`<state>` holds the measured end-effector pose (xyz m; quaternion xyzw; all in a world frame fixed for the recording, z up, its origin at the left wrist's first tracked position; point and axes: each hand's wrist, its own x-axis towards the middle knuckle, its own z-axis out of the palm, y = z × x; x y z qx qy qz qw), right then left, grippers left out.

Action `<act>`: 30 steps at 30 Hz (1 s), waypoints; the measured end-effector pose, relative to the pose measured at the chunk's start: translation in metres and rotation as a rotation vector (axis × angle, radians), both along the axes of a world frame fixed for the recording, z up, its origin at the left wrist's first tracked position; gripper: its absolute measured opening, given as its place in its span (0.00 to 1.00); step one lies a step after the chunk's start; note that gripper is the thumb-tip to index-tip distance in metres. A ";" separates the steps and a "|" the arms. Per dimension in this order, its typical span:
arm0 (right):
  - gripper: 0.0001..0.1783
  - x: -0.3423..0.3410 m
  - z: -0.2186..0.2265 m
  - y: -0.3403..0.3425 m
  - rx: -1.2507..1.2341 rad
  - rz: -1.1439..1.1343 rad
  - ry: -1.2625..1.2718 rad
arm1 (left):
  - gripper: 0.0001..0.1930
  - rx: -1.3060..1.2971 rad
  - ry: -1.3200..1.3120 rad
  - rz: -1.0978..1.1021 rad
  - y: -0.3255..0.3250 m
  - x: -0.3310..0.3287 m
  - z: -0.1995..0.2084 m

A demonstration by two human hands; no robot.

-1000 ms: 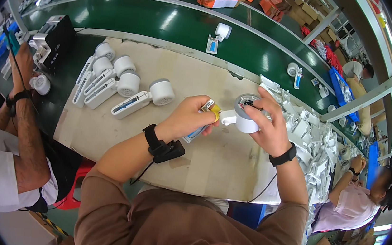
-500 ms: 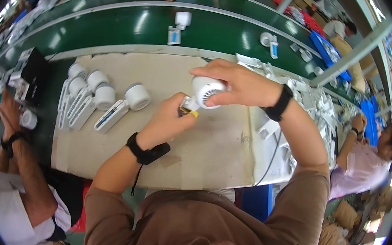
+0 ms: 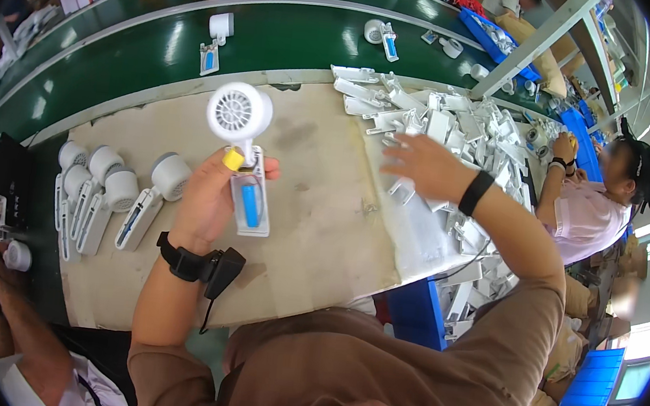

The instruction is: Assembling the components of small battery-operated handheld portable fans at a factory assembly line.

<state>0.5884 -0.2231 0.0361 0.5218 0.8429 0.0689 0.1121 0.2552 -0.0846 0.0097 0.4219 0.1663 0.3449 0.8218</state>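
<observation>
My left hand (image 3: 207, 205) grips a small white handheld fan (image 3: 239, 112) upright, with the round grille facing me. The handle is uncovered, so a blue battery (image 3: 250, 204) shows inside it, and a yellow piece (image 3: 233, 159) sits at its neck beside my thumb. To the right, my right hand (image 3: 426, 168) is held over the near side of a heap of white plastic handle covers (image 3: 448, 121). Its fingers are spread and nothing shows in them. Whether the fingertips touch a cover, I cannot tell.
Several white fans (image 3: 121, 188) lie in a row at the left of the cardboard-covered table (image 3: 315, 226). Beyond runs a green conveyor belt (image 3: 303, 34) carrying loose fan parts. A blue bin (image 3: 418, 312) stands below the table's front edge. Co-workers sit at both sides.
My right hand has let go of the fan head and moved right to the heap of covers. My left hand has moved left with the fan, turning its open handle into view.
</observation>
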 end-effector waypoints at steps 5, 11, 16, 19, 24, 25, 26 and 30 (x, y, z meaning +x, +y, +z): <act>0.26 -0.004 0.008 -0.020 -0.038 -0.100 0.191 | 0.16 0.137 0.111 -0.082 -0.001 -0.007 -0.002; 0.28 -0.056 0.029 -0.003 0.219 -0.273 0.878 | 0.16 0.011 0.026 0.066 -0.004 -0.005 0.002; 0.31 -0.150 0.029 0.021 0.335 -0.190 1.038 | 0.17 0.056 -0.024 0.261 -0.013 0.007 -0.005; 0.30 -0.179 0.026 0.040 0.578 -0.077 0.838 | 0.17 -0.024 -0.060 0.274 -0.018 0.010 -0.007; 0.30 -0.176 0.034 0.048 0.463 -0.082 0.961 | 0.16 -0.036 -0.188 0.269 -0.015 0.007 -0.008; 0.30 -0.174 0.035 0.049 0.463 -0.077 0.953 | 0.16 -0.035 -0.237 0.275 -0.013 0.007 -0.008; 0.30 -0.172 0.037 0.050 0.469 0.033 0.908 | 0.16 -0.035 -0.246 0.277 -0.011 0.006 -0.009; 0.31 -0.178 0.028 0.045 0.518 0.012 0.993 | 0.15 -0.010 -0.281 0.217 -0.013 0.006 -0.016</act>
